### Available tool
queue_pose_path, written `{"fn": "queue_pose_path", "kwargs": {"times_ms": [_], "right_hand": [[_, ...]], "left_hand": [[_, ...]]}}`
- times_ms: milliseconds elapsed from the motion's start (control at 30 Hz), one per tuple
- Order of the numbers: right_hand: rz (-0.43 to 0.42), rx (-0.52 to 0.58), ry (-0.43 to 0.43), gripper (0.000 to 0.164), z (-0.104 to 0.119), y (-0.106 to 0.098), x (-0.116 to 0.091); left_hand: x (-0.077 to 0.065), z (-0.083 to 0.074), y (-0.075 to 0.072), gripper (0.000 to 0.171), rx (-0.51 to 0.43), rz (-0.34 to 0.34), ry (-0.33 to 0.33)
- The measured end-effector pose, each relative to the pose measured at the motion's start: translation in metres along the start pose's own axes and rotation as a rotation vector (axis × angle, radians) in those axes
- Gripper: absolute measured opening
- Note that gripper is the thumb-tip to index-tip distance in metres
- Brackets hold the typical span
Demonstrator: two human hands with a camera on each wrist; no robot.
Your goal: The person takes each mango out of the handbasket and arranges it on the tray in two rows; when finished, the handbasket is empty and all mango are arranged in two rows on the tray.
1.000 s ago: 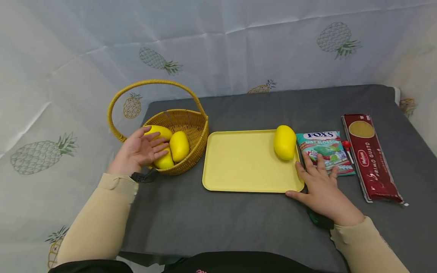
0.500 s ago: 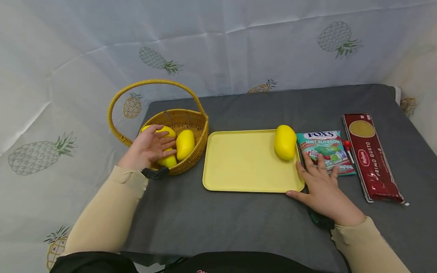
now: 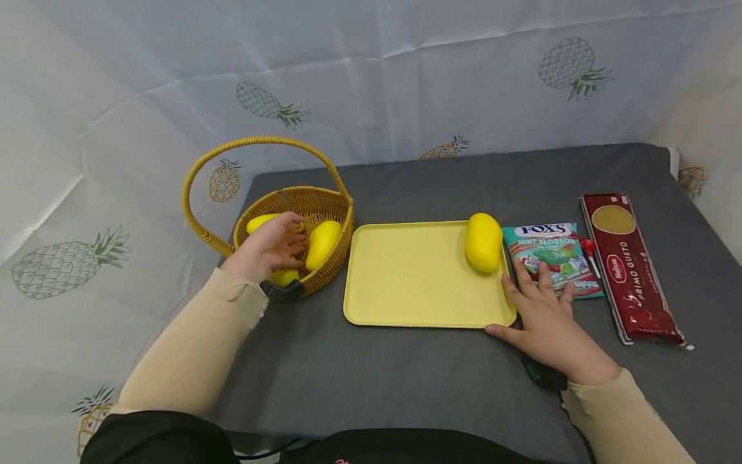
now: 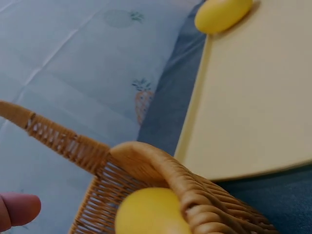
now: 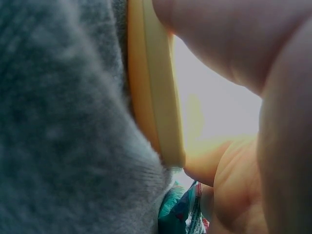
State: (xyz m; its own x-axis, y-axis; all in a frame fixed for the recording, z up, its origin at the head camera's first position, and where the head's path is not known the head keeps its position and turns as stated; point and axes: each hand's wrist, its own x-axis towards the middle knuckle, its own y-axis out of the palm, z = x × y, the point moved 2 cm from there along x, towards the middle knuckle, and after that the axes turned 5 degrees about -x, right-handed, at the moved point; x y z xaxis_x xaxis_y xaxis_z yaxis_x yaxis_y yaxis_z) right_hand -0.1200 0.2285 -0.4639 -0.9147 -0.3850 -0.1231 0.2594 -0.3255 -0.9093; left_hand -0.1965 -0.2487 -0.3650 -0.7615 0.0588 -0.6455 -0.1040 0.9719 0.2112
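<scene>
Left hand (image 3: 269, 245) has moved nearer the tray (image 3: 423, 277), fingers loosely bent, slightly apart, over yellow fruits (image 3: 324, 245) inside the basket (image 3: 315, 200) left of the tray; right hand (image 3: 547, 322), fingers spread, touches the tray's near right corner

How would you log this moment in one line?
left hand: at basket | right hand: touching tray | yellow fruit: on tray | candy bag: beside tray

A handle (image 3: 263, 140) arches above the basket (image 3: 307, 200).
Yellow fruit (image 3: 484, 242) and the right hand (image 3: 546, 327) crowd the right end of the tray (image 3: 406, 277); its left half offers room.
</scene>
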Motion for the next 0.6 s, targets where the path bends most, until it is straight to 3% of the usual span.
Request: {"fn": "queue_pose_path", "kwargs": {"times_ms": [300,600], "right_hand": [[0.005,-0.006,0.000,0.112,0.001,-0.001,0.000],[0.006,-0.007,0.002,0.112,0.000,-0.001,0.000]], "left_hand": [[0.017,0.005,-0.003,0.074,0.051,-0.075,-0.059],[0.025,0.008,-0.002,0.067,0.120,-0.117,-0.055]]}}
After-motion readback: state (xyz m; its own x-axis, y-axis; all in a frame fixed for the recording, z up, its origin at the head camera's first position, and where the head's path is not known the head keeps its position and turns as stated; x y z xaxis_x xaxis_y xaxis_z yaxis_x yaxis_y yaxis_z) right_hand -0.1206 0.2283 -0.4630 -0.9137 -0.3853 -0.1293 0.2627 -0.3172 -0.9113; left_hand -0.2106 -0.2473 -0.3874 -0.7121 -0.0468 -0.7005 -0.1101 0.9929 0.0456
